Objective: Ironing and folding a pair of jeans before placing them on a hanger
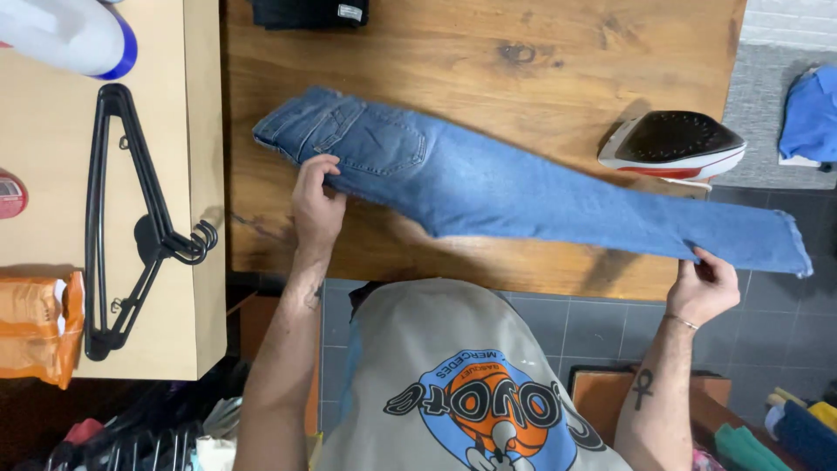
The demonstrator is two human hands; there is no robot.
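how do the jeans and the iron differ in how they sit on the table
The jeans lie flat, folded lengthwise, stretching across the wooden table with the hem past its right edge; the iron is compact and lies wholly on the table near that edge. The left hand grips the jeans' waist end and the right hand the hem; nothing touches the iron. Both rest on the same table.

Dark folded garment cut by top edge, white-and-blue bottle cropped at corner, right hand's fingers tucked under jeans hem

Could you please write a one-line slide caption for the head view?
Left hand and right hand hold folded blue jeans flat across a wooden table, beside an iron.
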